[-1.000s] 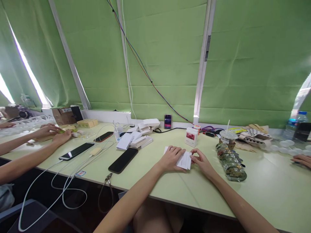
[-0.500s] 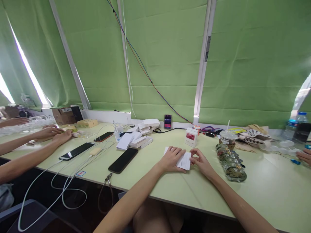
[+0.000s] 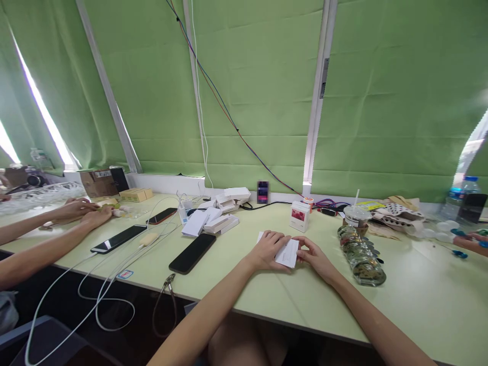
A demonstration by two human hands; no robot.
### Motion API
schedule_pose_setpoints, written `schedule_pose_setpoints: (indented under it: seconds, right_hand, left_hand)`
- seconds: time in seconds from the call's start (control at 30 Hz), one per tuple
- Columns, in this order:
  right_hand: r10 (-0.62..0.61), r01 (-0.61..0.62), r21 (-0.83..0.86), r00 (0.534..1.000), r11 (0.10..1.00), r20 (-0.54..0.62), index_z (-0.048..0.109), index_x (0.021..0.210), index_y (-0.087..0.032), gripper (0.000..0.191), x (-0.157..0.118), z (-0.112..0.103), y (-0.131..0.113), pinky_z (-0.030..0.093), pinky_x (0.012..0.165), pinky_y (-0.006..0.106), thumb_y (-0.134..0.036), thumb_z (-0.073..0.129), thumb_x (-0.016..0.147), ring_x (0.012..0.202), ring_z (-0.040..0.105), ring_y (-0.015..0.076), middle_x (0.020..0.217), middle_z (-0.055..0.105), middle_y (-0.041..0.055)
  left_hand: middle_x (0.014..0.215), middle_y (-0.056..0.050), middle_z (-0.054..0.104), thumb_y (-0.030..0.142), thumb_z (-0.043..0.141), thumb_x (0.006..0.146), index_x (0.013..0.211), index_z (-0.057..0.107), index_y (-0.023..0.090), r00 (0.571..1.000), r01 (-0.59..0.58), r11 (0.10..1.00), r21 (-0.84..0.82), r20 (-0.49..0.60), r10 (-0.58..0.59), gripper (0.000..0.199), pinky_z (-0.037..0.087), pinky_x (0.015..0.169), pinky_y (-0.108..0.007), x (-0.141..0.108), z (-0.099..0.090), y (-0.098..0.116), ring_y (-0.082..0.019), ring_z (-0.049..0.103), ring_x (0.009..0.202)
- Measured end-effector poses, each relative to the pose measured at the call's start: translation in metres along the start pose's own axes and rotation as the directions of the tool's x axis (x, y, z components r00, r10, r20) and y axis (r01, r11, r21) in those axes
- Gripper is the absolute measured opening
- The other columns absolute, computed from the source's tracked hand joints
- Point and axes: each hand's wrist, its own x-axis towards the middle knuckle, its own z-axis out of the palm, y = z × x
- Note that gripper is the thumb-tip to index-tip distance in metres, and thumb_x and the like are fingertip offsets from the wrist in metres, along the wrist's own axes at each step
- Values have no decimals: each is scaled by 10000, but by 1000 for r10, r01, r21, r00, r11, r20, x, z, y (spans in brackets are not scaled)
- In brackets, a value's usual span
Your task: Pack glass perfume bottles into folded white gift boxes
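Observation:
A flat white piece of card (image 3: pixel 287 253) with small printing lies on the table in front of me; I cannot tell whether it is a single sheet, a stack or a flattened box. My left hand (image 3: pixel 270 250) covers its left part, fingers curled over it. At the right edge my right hand (image 3: pixel 310 255) pinches the card between thumb and fingers. A small white box with a red picture (image 3: pixel 299 216) stands upright just beyond my hands.
Left of my hands lie a black phone (image 3: pixel 192 253) and white boxes (image 3: pixel 229 223). Clear stacked lids or cups (image 3: pixel 362 259) and a drink cup (image 3: pixel 357 216) are on the right. Other people's hands (image 3: pixel 97 217) work at the far left; another hand (image 3: pixel 478 244) shows at the right edge.
My hands and the card have hardly moved; my right fingers have shifted slightly along the card's edge. The other person's hand at the right edge has come further into view.

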Motion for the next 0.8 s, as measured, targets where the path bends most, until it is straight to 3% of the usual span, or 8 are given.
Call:
schedule_pose_setpoints:
  seconds: [0.33,0.53,0.8]
  right_hand:
    - [36,-37,6,997,999,62,548,1179,-239,485,0,1,1,455,613,281,-429,672,750,688,554,141,937,573,13]
    - [59,-60,10,994,998,89,425,1290,-284,751,0,2,6,479,635,289,-287,783,630,736,587,157,1049,603,27]
    - [52,-51,-12,997,999,62,456,1250,-278,687,0,3,12,480,646,283,-234,760,636,723,591,141,1103,600,17]
  left_hand:
    - [1187,-150,560,670,631,658,1356,376,183,999,-41,998,-47,11,42,888,305,979,-421,2,-2,1,-297,498,1111]
    - [1242,-152,530,619,641,698,1380,346,194,999,-36,998,-56,-20,35,856,269,1027,-419,1,-1,-1,-284,462,1175]
    - [1237,-150,535,608,669,676,1392,334,213,999,-33,996,-84,6,33,885,277,1017,-429,-1,0,-1,-297,468,1166]
